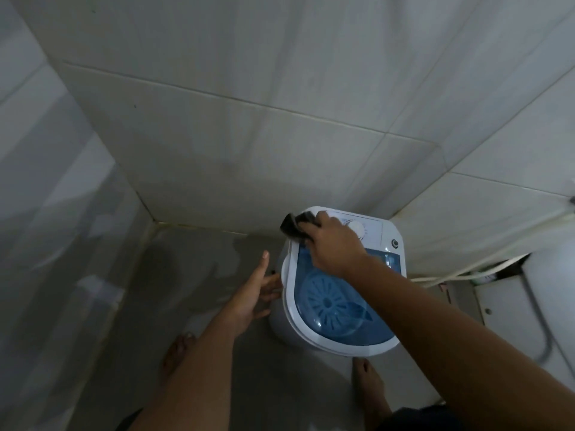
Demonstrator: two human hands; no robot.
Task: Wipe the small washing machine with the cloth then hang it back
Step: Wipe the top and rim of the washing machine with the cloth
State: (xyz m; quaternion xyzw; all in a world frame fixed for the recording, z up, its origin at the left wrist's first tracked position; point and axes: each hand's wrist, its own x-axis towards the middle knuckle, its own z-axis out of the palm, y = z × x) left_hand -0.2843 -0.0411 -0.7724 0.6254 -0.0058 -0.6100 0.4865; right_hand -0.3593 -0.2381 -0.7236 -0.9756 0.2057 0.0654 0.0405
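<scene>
A small white washing machine [311,334] with a see-through blue lid stands on the floor in a tiled corner. My right hand [334,244] presses a dark cloth [295,225] onto the far left corner of its white control panel, beside a round white dial [357,228]. Against the machine's left side rests my left hand [255,290], fingers spread and nothing held in it. A blue ribbed disc shows through the lid.
White tiled walls close in behind and on the left. A pale hose [485,265] runs along the wall to the right of the machine. My bare feet [370,387] stand on the grey floor in front. A white fixture [547,306] sits at far right.
</scene>
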